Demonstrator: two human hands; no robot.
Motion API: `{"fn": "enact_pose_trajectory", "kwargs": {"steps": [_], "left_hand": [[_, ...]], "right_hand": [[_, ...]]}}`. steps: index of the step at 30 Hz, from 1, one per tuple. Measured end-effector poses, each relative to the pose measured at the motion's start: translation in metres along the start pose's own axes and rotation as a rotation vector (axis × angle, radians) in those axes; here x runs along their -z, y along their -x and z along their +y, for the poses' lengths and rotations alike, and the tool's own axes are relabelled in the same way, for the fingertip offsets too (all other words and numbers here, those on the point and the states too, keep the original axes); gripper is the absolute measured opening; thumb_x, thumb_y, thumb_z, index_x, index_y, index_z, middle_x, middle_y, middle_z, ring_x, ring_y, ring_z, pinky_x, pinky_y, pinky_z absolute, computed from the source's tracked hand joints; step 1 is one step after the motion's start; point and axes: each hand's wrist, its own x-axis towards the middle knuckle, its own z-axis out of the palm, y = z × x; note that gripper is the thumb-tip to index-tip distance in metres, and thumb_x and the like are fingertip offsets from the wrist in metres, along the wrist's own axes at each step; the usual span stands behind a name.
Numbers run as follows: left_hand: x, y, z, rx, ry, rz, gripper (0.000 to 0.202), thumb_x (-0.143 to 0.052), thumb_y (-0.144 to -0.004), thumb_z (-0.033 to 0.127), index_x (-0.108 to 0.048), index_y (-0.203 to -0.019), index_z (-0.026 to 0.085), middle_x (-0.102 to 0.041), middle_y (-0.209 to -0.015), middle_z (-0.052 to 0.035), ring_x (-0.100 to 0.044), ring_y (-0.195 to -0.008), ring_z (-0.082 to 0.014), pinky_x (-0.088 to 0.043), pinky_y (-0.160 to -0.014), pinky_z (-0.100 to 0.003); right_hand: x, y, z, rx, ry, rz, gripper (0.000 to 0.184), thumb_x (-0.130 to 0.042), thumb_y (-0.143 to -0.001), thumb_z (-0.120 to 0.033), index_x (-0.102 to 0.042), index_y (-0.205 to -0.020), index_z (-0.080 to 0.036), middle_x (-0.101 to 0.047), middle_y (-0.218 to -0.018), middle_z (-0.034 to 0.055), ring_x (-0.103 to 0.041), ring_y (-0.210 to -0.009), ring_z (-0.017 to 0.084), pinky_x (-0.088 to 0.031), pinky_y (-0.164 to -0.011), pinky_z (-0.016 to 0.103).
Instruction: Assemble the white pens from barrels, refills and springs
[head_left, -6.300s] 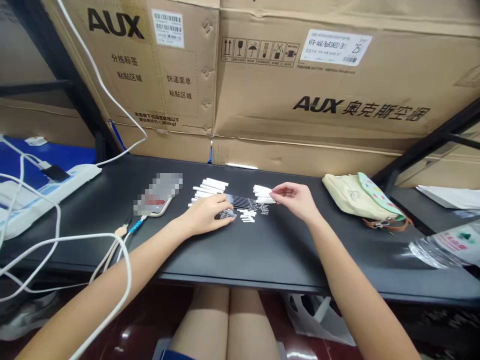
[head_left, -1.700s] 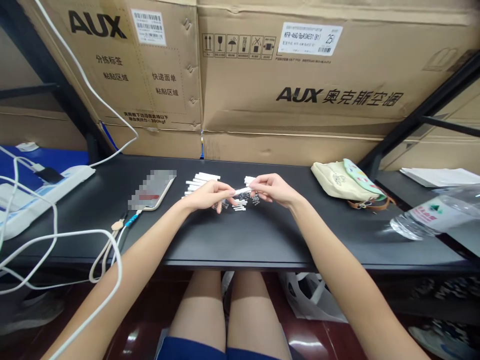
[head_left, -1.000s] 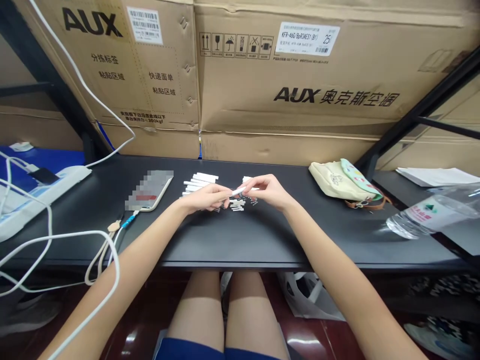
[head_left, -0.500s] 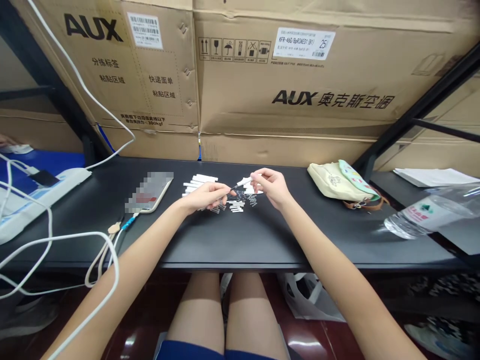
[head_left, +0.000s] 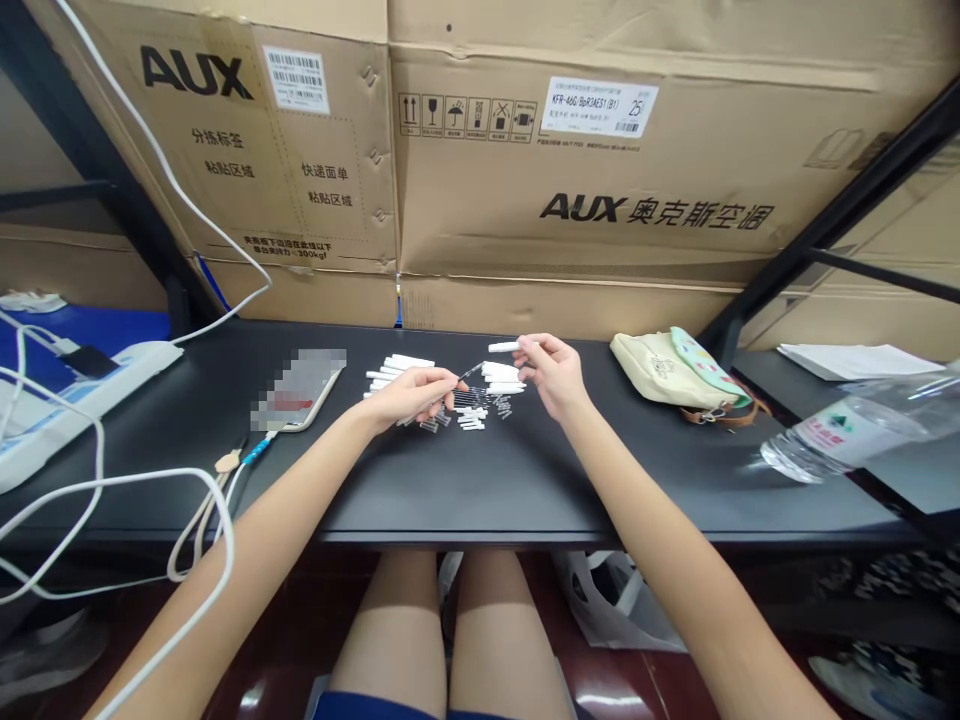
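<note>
My left hand is closed in a pinch on a thin, dark-tipped pen refill, which points up to the right. Between the fingertips of my right hand lies a white pen barrel, held level and apart from the refill. Below it, several white pen barrels rest on the table. More white barrels lie behind my left hand, which partly hides them. Thin refills, small white pieces, little springs and clear pieces are spread between the hands.
On the black table, a phone lies left with a cable. A cream pouch and a tilted water bottle are at right. White cables loop near my left arm. Cardboard boxes stand behind.
The white barrel has come off the refill; my right hand has drawn it slightly up and right. My left hand keeps its pinch on the refill. The view has shifted slightly.
</note>
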Motion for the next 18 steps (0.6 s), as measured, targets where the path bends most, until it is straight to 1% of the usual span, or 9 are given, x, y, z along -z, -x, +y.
{"fn": "enact_pose_trajectory", "kwargs": {"steps": [2, 4, 7, 11, 14, 18], "left_hand": [[-0.002, -0.002, -0.004, -0.051, 0.087, 0.037, 0.028, -0.059, -0.081, 0.039, -0.062, -0.092, 0.013, -0.053, -0.066, 0.0017, -0.038, -0.043, -0.0028, -0.03, -0.037, -0.016], [-0.004, -0.004, -0.007, -0.09, 0.14, 0.076, 0.029, -0.061, -0.08, 0.039, -0.062, -0.093, 0.014, -0.054, -0.067, 0.002, -0.037, -0.043, -0.0023, -0.029, -0.037, -0.016], [-0.007, -0.005, -0.008, -0.093, 0.147, 0.085, 0.03, -0.062, -0.078, 0.04, -0.063, -0.092, 0.013, -0.054, -0.068, 0.0013, -0.036, -0.043, -0.002, -0.029, -0.037, -0.015], [-0.007, -0.005, -0.007, -0.084, 0.148, 0.079, 0.031, -0.063, -0.077, 0.041, -0.064, -0.091, 0.013, -0.054, -0.068, 0.0012, -0.037, -0.044, -0.0021, -0.028, -0.035, -0.015], [-0.003, -0.005, -0.006, -0.089, 0.16, 0.102, 0.028, -0.064, -0.076, 0.038, -0.064, -0.09, 0.013, -0.054, -0.067, 0.0014, -0.037, -0.044, -0.0025, -0.026, -0.035, -0.016], [0.001, -0.005, -0.006, -0.106, 0.177, 0.145, 0.026, -0.064, -0.076, 0.035, -0.064, -0.09, 0.013, -0.055, -0.067, 0.001, -0.037, -0.044, -0.0026, -0.027, -0.035, -0.016]], "right_hand": [[0.005, -0.004, 0.003, 0.036, 0.052, 0.061, 0.03, -0.075, -0.058, -0.042, -0.063, -0.072, -0.019, -0.063, -0.07, 0.002, -0.058, -0.066, 0.013, -0.048, -0.051, 0.023], [0.013, -0.009, 0.009, 0.087, 0.182, 0.064, 0.027, -0.077, -0.056, -0.037, -0.065, -0.07, -0.018, -0.065, -0.072, 0.0029, -0.06, -0.069, 0.015, -0.051, -0.06, 0.027], [0.023, -0.016, 0.018, 0.138, 0.386, 0.001, 0.022, -0.074, -0.058, -0.033, -0.067, -0.069, -0.016, -0.068, -0.074, 0.0052, -0.062, -0.07, 0.018, -0.052, -0.072, 0.033], [0.028, -0.017, 0.025, 0.174, 0.538, -0.123, 0.016, -0.069, -0.062, -0.03, -0.07, -0.068, -0.015, -0.071, -0.077, 0.0064, -0.066, -0.078, 0.021, -0.05, -0.081, 0.036], [0.028, -0.014, 0.025, 0.177, 0.577, -0.196, 0.013, -0.068, -0.063, -0.028, -0.071, -0.067, -0.016, -0.072, -0.076, 0.0055, -0.066, -0.078, 0.021, -0.05, -0.081, 0.035], [0.029, -0.013, 0.023, 0.152, 0.567, -0.235, 0.01, -0.068, -0.061, -0.025, -0.07, -0.065, -0.017, -0.071, -0.074, 0.0047, -0.066, -0.074, 0.021, -0.05, -0.076, 0.033]]}}
